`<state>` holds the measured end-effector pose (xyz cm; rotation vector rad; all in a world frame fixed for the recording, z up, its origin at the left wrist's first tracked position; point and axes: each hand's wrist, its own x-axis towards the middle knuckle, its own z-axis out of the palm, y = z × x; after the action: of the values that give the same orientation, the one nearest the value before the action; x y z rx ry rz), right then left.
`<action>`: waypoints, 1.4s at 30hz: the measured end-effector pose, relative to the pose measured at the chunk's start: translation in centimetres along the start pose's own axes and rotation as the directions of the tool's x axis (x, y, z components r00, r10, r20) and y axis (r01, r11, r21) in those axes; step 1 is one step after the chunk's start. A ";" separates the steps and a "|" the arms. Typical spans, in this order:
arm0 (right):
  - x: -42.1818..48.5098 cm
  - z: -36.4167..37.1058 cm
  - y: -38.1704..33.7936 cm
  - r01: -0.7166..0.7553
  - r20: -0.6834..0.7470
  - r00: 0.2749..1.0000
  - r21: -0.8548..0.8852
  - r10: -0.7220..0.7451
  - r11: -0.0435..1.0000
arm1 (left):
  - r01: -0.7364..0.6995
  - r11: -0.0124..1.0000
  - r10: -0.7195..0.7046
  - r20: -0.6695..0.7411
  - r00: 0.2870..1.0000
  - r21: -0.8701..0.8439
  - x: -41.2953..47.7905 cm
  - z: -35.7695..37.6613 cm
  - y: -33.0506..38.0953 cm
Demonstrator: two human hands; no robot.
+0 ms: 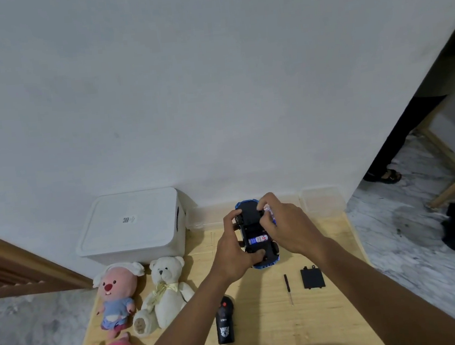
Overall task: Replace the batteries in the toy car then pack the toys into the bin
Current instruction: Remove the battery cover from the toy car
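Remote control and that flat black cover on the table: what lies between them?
A thin screwdriver lies between the remote control and the black cover, in the head view.

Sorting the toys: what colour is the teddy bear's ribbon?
Pale yellow ribbon, at the neck of the cream teddy bear; head view.

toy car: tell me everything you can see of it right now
The toy car is blue, plastic-looking, upside down, black underside and wheels facing up, lengthwise away from the person over the wooden table. Its battery bay is open, one white-labelled battery lying crosswise inside. The left hand grips its left side and near end; the right hand pinches a second battery at the bay's far part. Whether it rests on the table is unclear.
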<state>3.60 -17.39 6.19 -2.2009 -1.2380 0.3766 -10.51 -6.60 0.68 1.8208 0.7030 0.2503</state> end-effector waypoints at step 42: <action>-1.3 3.0 -1.9 -0.571 0.007 0.817 0.141 0.576 0.809 | -0.121 0.992 0.118 -0.104 0.988 -0.024 -0.7 1.1 0.4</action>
<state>0.14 -16.67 4.92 -2.4103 -0.4714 0.6336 -10.34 -7.95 0.78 1.8330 0.6584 0.4342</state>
